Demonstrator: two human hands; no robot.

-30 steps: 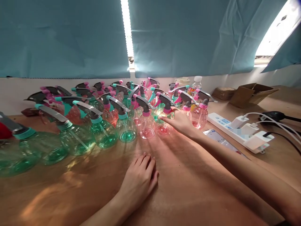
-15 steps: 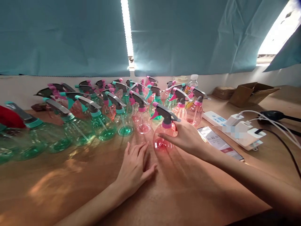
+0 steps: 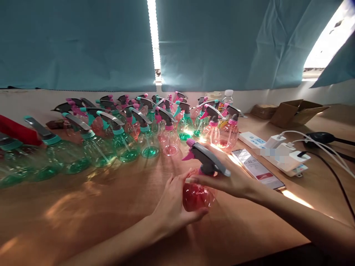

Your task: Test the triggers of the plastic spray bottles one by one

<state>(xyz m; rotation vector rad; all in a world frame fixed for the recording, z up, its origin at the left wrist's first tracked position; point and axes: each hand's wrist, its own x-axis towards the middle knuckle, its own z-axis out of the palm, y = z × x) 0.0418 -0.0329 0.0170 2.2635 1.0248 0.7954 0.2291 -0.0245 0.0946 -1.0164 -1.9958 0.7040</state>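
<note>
A red spray bottle (image 3: 198, 195) with a grey and pink trigger head is between my two hands at the middle front. Around its neck and upper body wraps my right hand (image 3: 230, 177), coming from the right. My left hand (image 3: 176, 201) curves round the lower left side, its thumb across the front near the base. Just behind stand a clear pink bottle (image 3: 169, 142) and a green bottle (image 3: 149, 144), part of a wide group of green and pink spray bottles with grey heads.
On the right lie a phone (image 3: 257, 168) and a white power strip (image 3: 273, 151) with plugs and cables. An open cardboard box (image 3: 294, 112) sits farther back. Something red (image 3: 19, 131) is at the left edge. Blue-green cloth (image 3: 83, 44) hangs behind the wooden table (image 3: 116, 199).
The red bottle has come nearer in my right hand. My left hand, earlier resting on the table with its fingers spread, has moved right and closed around the bottle's body.
</note>
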